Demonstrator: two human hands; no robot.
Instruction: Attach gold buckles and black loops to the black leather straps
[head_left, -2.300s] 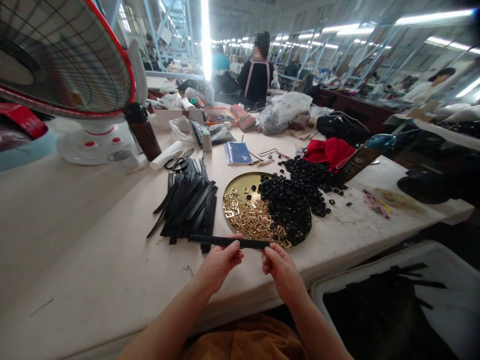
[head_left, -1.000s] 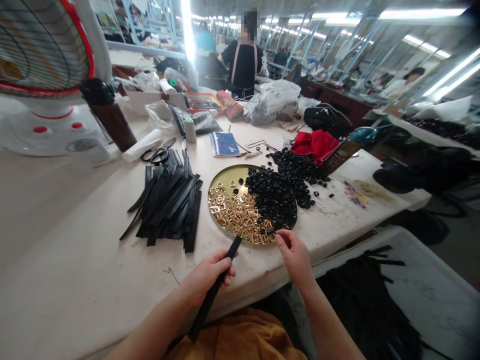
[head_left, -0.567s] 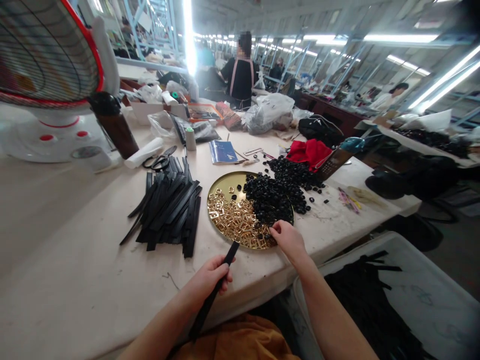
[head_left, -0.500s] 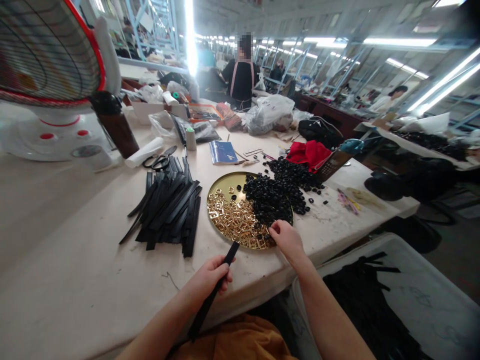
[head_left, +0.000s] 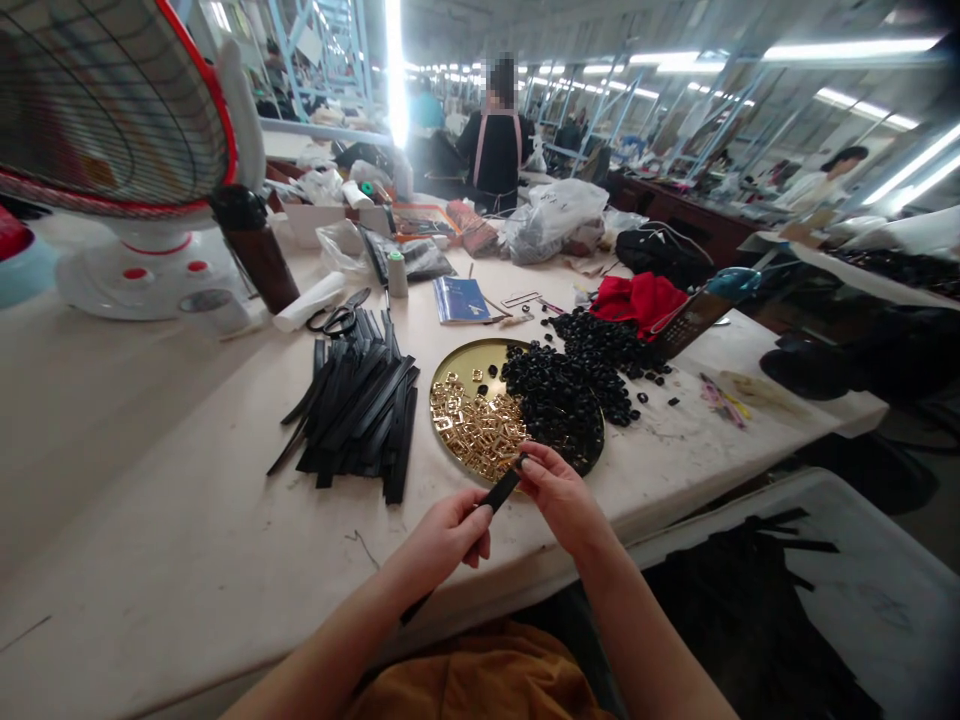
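Note:
A black strap [head_left: 501, 488] is pinched in my left hand [head_left: 457, 530], its lower end hanging past the table edge. My right hand [head_left: 555, 490] is closed at the strap's upper end, thumb and fingertips on what looks like a small black piece, mostly hidden by the fingers. Just beyond both hands lies a round gold tray [head_left: 469, 356]. Shiny gold square buckles [head_left: 480, 432] fill its near left part. Small black pieces [head_left: 551, 395] are heaped over its right side and spill onto the table. Left of the tray is a pile of black straps [head_left: 360, 415].
Scissors [head_left: 339, 314], a thread cone [head_left: 397, 275] and a blue booklet [head_left: 460, 300] lie behind. A fan [head_left: 150, 270] and dark bottle [head_left: 255, 250] stand left. Red cloth [head_left: 637, 303] is at right. A white bin [head_left: 885, 560] with black strips sits below the table edge. One person stands beyond.
My right hand has left the tray's near edge and moved to the strap's end. The left hand has brought the strap up and right to meet it. The view has turned slightly left.

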